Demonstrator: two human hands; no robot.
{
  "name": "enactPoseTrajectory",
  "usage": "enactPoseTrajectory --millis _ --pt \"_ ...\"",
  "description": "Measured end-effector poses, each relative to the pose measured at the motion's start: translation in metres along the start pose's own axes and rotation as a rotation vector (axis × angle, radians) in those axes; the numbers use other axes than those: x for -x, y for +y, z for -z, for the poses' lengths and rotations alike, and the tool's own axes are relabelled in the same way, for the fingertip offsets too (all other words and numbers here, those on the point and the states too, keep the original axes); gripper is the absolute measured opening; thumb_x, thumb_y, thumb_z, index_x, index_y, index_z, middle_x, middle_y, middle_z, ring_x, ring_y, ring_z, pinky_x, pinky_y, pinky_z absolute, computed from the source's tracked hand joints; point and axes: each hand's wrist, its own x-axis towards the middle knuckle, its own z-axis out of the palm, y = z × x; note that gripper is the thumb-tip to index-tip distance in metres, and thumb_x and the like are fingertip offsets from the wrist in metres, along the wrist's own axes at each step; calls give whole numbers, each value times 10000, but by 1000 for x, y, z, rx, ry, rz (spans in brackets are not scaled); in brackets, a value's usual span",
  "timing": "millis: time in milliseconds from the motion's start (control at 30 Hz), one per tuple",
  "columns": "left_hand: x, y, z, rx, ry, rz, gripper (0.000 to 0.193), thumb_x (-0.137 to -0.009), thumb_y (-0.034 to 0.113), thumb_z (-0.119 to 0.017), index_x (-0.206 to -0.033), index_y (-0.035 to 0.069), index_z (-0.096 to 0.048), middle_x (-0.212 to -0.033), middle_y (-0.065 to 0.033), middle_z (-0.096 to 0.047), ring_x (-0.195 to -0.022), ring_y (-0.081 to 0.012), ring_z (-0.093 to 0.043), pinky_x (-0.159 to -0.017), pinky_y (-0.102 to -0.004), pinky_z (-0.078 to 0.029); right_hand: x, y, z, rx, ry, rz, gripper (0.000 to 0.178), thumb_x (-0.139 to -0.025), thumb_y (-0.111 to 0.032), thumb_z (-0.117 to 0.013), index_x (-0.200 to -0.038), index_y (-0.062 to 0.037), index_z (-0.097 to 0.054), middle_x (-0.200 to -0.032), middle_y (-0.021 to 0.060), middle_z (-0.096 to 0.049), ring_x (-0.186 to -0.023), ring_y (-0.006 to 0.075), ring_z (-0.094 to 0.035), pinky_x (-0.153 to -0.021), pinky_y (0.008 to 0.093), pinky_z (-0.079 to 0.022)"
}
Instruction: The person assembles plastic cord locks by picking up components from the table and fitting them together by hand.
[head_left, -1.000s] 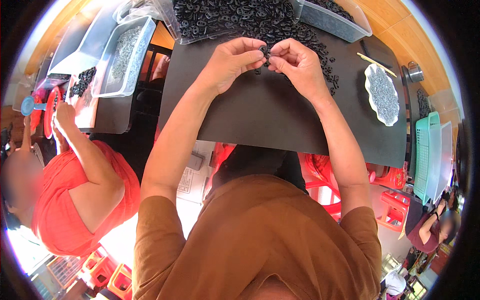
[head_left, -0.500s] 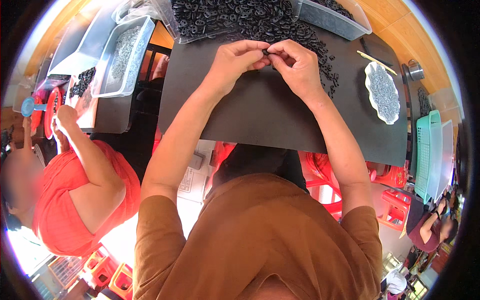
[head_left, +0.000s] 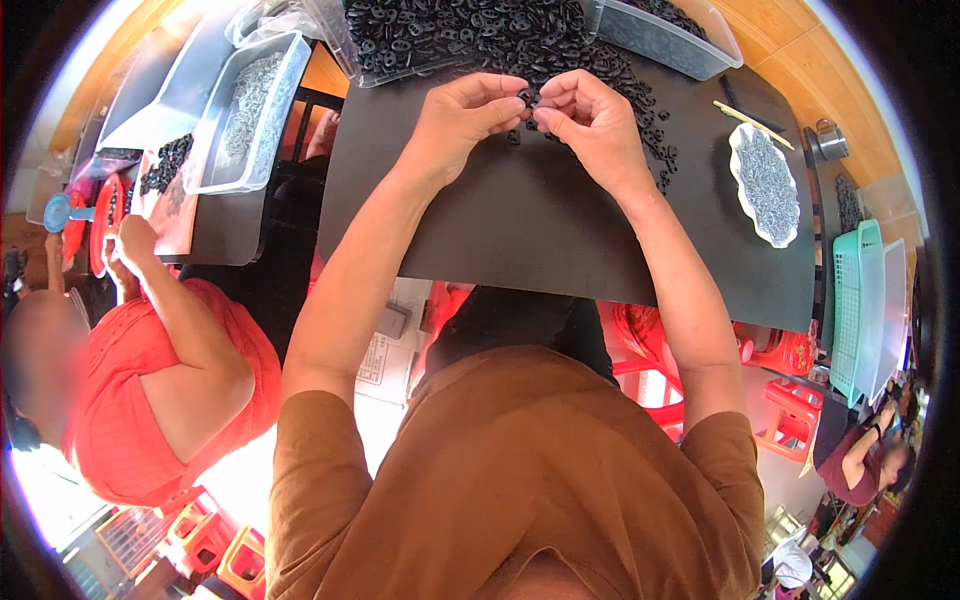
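Above the dark table my two hands are close together, a small gap between their fingertips. My left hand (head_left: pixel 458 118) is closed in a pinch, and a small black plastic piece (head_left: pixel 527 97) shows at its thumb and fingertips. My right hand (head_left: pixel 592 118) faces it with thumb and fingers curled together; what they hold, if anything, is too small to make out. Just below the fingertips one loose black piece (head_left: pixel 513 138) lies on the table. Behind my hands spreads a heap of black two-holed plastic pieces (head_left: pixel 470 35), trailing off to the right.
On the right of the table (head_left: pixel 480 225) stands a scalloped white dish (head_left: pixel 741 180) of small silvery pieces, with a pale stick (head_left: pixel 752 124) beside it. A clear bin (head_left: pixel 665 45) sits at the back. To my left a co-worker in red (head_left: pixel 180 390) works near another clear bin (head_left: pixel 268 165).
My hands have come slightly apart, their fingertips no longer meeting. A loose black piece now shows on the table below them, where none showed before.
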Motion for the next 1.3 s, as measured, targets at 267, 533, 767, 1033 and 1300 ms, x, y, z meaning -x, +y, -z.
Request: enactPoseTrajectory --millis 267,533,767,1033,1300 --pt "0 0 0 -40 -39 -23 260 -891 29 -686 -1150 28 -667 -1010 -56 -690 -906 -125 -657 -825 -250 -533 0 1 2 -36 -30 -11 159 -850 17 -680 -984 -7 -597 -857 25 -654 -747 84 -632 -684 219 -518" --pt "10 5 5 -427 -44 -128 197 -877 27 -691 -1073 19 -713 -932 -19 -700 -867 -59 -626 -796 -209 -505 5 2 -8 25 -54 -96 183 -817 23 -708 -946 -19 -584 -852 21 -660 -745 79 -646 -656 228 -515" --pt "32 11 6 -686 -11 -130 167 -855 35 -706 -1017 -4 -713 -900 -19 -709 -809 -64 -646 -754 -227 -528 12 1 -19 293 -144 29 201 -806 23 -725 -919 -7 -561 -826 24 -645 -765 86 -638 -693 245 -518" --pt "38 6 7 -769 -32 -206 109 -841 22 -710 -936 -30 -714 -865 -55 -710 -794 -78 -662 -736 -246 -543 10 -13 -11 454 -244 -22 163 -753 -63 -746 -885 -12 -666 -779 109 -705 -714 182 -688 -676 304 -526" --pt "44 3 -2 -744 -40 -226 110 -827 11 -715 -934 -8 -726 -861 -48 -693 -756 -88 -656 -699 -236 -536 18 -17 -4 400 -255 -71 136 -748 -61 -743 -847 1 -674 -717 93 -688 -644 134 -647 -625 281 -506"
